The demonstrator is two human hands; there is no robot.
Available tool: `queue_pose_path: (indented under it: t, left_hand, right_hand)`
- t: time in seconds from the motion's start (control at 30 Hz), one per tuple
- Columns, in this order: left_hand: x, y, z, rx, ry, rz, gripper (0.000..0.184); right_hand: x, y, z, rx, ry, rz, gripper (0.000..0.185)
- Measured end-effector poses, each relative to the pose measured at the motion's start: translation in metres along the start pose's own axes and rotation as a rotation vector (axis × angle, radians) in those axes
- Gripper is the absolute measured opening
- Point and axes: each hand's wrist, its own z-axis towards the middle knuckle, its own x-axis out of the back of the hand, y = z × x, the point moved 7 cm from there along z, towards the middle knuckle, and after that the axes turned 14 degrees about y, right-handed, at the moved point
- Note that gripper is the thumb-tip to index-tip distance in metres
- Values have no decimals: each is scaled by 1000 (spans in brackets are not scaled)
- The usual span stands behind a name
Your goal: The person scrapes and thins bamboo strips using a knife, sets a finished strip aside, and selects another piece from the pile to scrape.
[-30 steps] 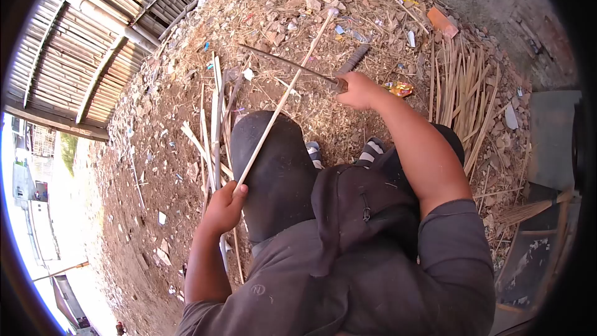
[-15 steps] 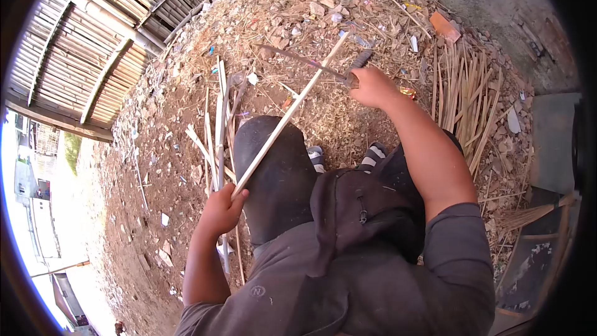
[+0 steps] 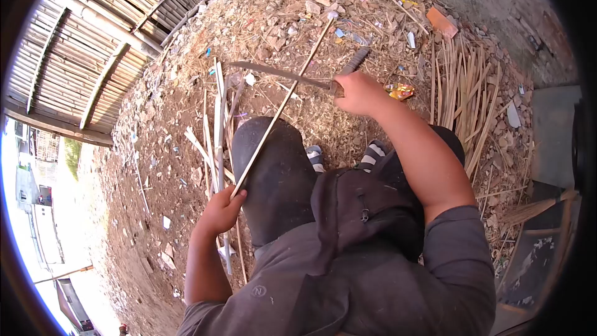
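My left hand (image 3: 222,210) is closed around the lower end of a long, thin bamboo strip (image 3: 278,114), which slants up and away across my left knee. My right hand (image 3: 359,93) grips a long, slightly curved knife (image 3: 264,70) close to where blade and handle meet. Its dark, ribbed handle (image 3: 356,60) sticks out beyond my fist. The blade crosses the strip at about its middle, and its tip points left. Whether the edge bites into the bamboo, I cannot tell.
Split bamboo strips (image 3: 219,124) lie beside my left knee, and a larger pile (image 3: 463,87) is on the right. A brick (image 3: 442,23) and a yellow wrapper (image 3: 400,91) lie on the littered ground. A bamboo fence (image 3: 102,37) stands at upper left.
My right hand has moved left and slightly nearer with the knife, so more blade reaches past the strip. The strip has turned and shows a narrower, darker side. My left hand stays almost in place.
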Motion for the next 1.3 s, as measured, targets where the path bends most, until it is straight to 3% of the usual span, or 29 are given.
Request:
queue_pose_path:
  t: [0.07, 0.17, 0.2, 0.3, 0.47, 0.6, 0.73, 0.87, 1.0, 1.23, 1.3]
  left_hand:
    - [-2, 5, -1, -52, 30, 35, 36]
    - [-3, 7, -5, -78, 99, 88, 34]
    - [-2, 10, -4, -92, 127, 107, 33]
    - [4, 15, -8, -69, 161, 109, 32]
    - [1, 14, -9, -138, 225, 205, 31]
    - [-7, 17, -9, -175, 289, 187, 34]
    - [-1, 17, -11, -170, 312, 229, 33]
    - [-8, 12, -10, -189, 318, 199, 34]
    - [-6, 23, -8, -217, 343, 205, 35]
    - [-12, 15, -8, -207, 336, 169, 35]
    - [-9, 21, -11, -197, 332, 122, 36]
  right_hand:
    - [3, -31, -10, 166, -82, -120, 31]
    - [-11, -7, -4, 122, -149, 21, 31]
    - [-18, 18, 2, 53, -26, 101, 31]
    - [1, 33, 13, -73, 43, 35, 33]
    - [-1, -27, -13, 162, -155, -184, 36]
    - [-28, -2, -5, 74, -166, 67, 27]
    - [-18, -19, -9, 93, -70, -13, 21]
    - [-7, -51, -22, 312, 23, -123, 19]
    - [-33, -10, -7, 145, -97, -56, 23]
    - [-22, -63, -27, 423, 44, -150, 19]
    - [-33, -32, -17, 236, 10, -69, 19]
